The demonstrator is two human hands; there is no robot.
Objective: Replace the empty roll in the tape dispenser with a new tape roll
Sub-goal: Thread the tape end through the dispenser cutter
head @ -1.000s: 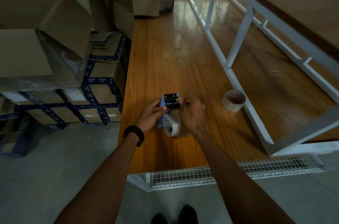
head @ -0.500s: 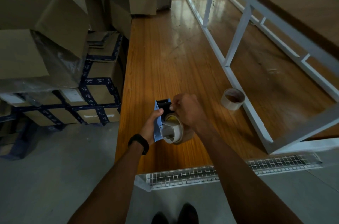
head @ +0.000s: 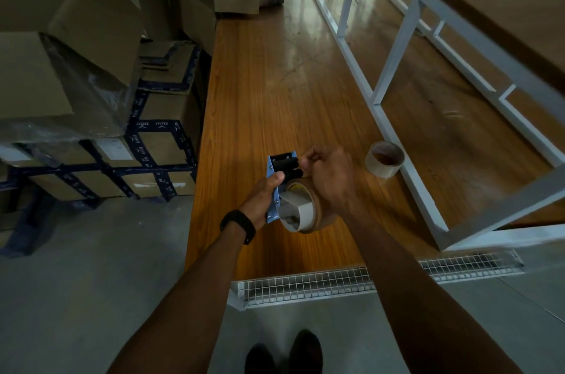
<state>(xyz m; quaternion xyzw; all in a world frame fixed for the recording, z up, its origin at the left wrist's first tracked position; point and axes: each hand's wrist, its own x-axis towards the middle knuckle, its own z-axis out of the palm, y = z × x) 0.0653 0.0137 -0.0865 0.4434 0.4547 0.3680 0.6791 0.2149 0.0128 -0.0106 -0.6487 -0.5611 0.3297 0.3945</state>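
A blue tape dispenser (head: 279,165) with black rollers is held above the wooden table (head: 275,92). My left hand (head: 263,199) grips its blue side plate, thumb on top. A brown tape roll (head: 305,208) sits on the dispenser's grey hub. My right hand (head: 328,177) reaches over the roll, its fingers pinched at the black rollers near the dispenser's front end; what they pinch is too small to tell. An empty cardboard tape core (head: 384,159) lies on the table to the right, next to the white frame.
A white metal shelf frame (head: 394,46) stands along the table's right side. Stacked cardboard boxes (head: 76,52) with blue strapping fill the left. A wire mesh tray (head: 305,285) runs under the table's near edge. My shoes (head: 284,355) are on the grey floor.
The dispenser has tilted so its blue plate faces left, and the roll has slid onto the hub. My right hand moved from the roll's side to the front rollers.
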